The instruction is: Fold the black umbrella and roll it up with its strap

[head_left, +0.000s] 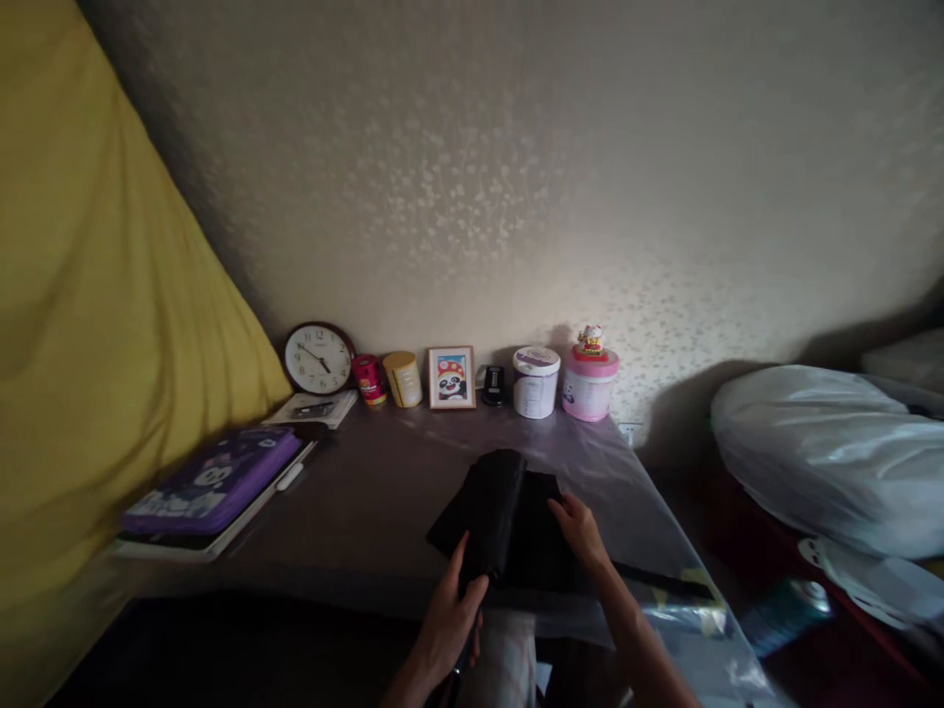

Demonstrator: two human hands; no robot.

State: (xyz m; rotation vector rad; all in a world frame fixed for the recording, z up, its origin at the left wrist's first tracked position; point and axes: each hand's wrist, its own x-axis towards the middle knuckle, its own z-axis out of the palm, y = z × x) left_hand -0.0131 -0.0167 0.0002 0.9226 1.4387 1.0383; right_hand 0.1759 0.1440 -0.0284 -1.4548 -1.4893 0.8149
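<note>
A black folded item [491, 506], perhaps cloth or a soft case, lies over the front part of the covered table [383, 462]. My left hand [451, 615] is at its lower left end, closed around a dark, narrow part whose lower end hangs past the table's front edge. On the right side, my right hand [577, 526] pinches the edge of a flat black flap. A black strap [664, 580] stretches from near the right wrist toward the table's right edge.
Along the wall stand a clock [320, 359], a red can [370, 381], a yellow can [403, 380], a picture frame [452, 378] and two tubs [536, 383]. A purple case [213, 482] lies at left. White plastic bags [833, 452] bulge at right, near a spray can [789, 615].
</note>
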